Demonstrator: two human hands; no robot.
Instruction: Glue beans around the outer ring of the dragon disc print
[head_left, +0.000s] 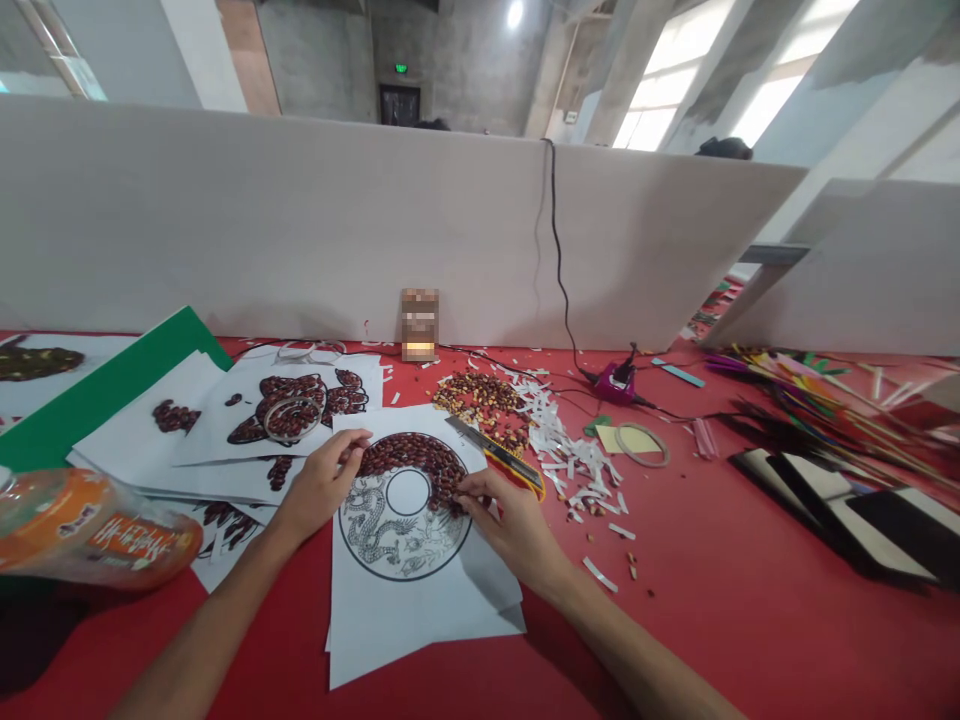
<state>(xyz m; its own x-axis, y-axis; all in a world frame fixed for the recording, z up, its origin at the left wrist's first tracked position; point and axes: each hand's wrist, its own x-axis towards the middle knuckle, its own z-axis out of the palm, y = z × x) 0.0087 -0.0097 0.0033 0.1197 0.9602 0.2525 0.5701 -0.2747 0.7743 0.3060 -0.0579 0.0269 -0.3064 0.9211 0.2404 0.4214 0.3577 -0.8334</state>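
Observation:
A white sheet of paper (pixel 375 625) lies in front of me, printed with a dragon drawing inside a ring. Dark red beans (pixel 401 447) cover the ring's upper and right part, around a bare white centre circle. At the right end of the beans, my right hand (pixel 514 520) pinches a bean with thumb and fingertips, low against the paper. My left hand (pixel 326 485) rests at the sheet's upper left edge, its fingers bent together beside the beans; what lies between them is hidden. A yellow utility knife (pixel 499 460) with its blade out lies just beyond my right hand.
Loose beans and kernels (pixel 480 400) and white paper strips (pixel 574 450) lie behind the sheet. Bean-covered papers (pixel 225 400) and an orange-labelled bottle (pixel 112 535) stand left. A purple power socket (pixel 616 382), tape ring (pixel 642 445) and dark notebooks (pixel 832 510) are right. A white partition (pixel 300 230) closes the back.

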